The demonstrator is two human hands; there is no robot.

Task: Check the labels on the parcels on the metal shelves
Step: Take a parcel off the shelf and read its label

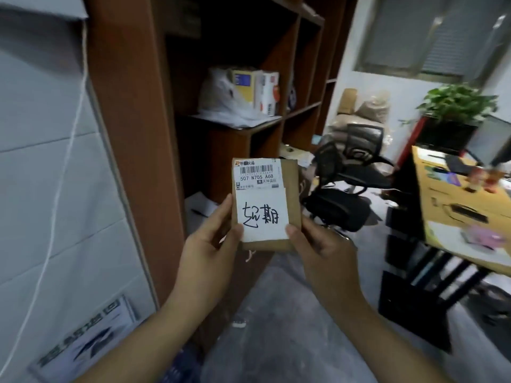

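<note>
Two hands are being held up side by side in the head view, with both forearms reaching in from the lower edge. The left hand (210, 239) is being curled round the lower left edge of a small brown parcel (293, 194), with its thumb laid on the bottom left corner of the white label (261, 208). The right hand (320, 250) is being closed on the lower right corner in the same way, thumb in front and fingers hidden behind. The parcel is being gripped in the air between them, in front of a brown shelf unit (132, 134). It is being kept upright, its long axis running top to bottom, the barcode end uppermost and the labelled face turned towards the camera. Handwriting is being shown on the label's lower half. A white bag (221, 98) is lying on a shelf behind, and an office chair (345, 189) and a desk (442, 217) are standing to the right.
</note>
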